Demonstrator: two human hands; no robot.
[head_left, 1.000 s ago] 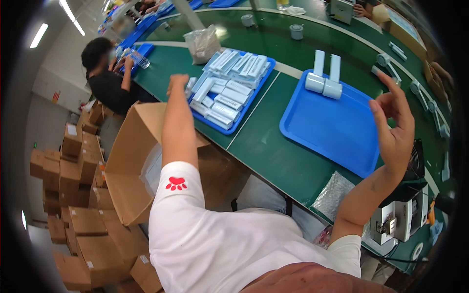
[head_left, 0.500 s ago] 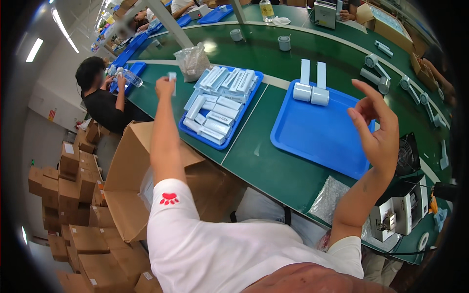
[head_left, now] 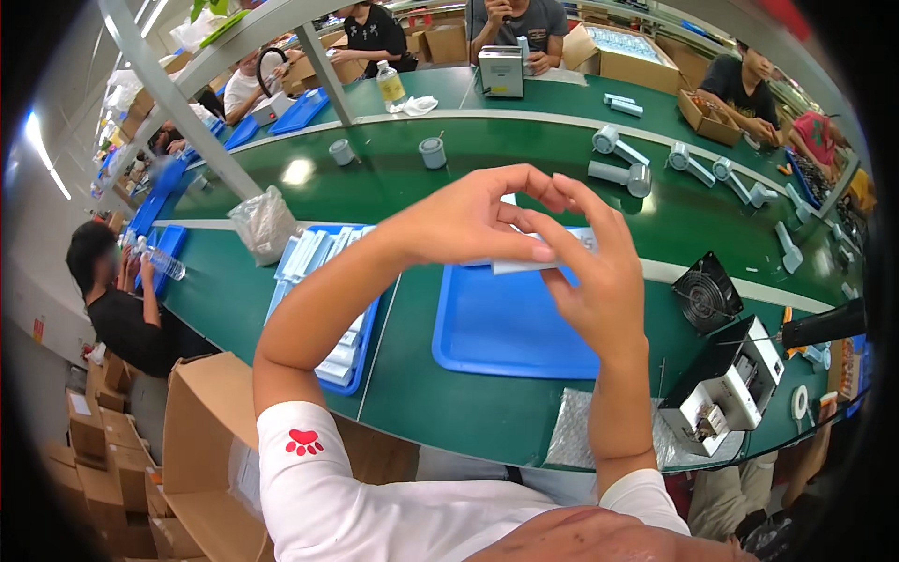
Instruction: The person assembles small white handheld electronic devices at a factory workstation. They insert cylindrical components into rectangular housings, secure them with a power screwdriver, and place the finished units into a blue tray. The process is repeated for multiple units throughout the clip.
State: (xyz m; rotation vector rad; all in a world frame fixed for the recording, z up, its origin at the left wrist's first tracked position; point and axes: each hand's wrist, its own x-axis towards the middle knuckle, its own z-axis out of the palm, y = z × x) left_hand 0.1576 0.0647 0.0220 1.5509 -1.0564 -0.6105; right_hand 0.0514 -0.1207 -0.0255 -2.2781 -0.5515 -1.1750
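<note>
My left hand (head_left: 478, 220) and my right hand (head_left: 595, 281) meet above the far part of an emptier blue tray (head_left: 501, 347). Between them is a pale-blue plastic casing piece (head_left: 520, 267) with dark print. My left thumb and fingers pinch it, and the curled fingers of my right hand close about its other end. Part of the piece is hidden by the fingers. Left of this, behind my left forearm, another blue tray (head_left: 344, 386) is heaped with similar pale-blue casings (head_left: 314, 253).
A bag of small parts (head_left: 262, 225) stands beyond the left tray. To the right are a black fan (head_left: 707, 292), an opened white device (head_left: 726, 393) and bubble wrap (head_left: 571, 431). Grey-blue handheld parts (head_left: 623, 176) lie on the green surface. A cardboard box (head_left: 211, 440) adjoins the table. Co-workers sit around.
My left hand has moved right from beside the left tray, carrying the casing piece, to meet my right hand over the other tray. The view has turned, and my right hand has closed in.
</note>
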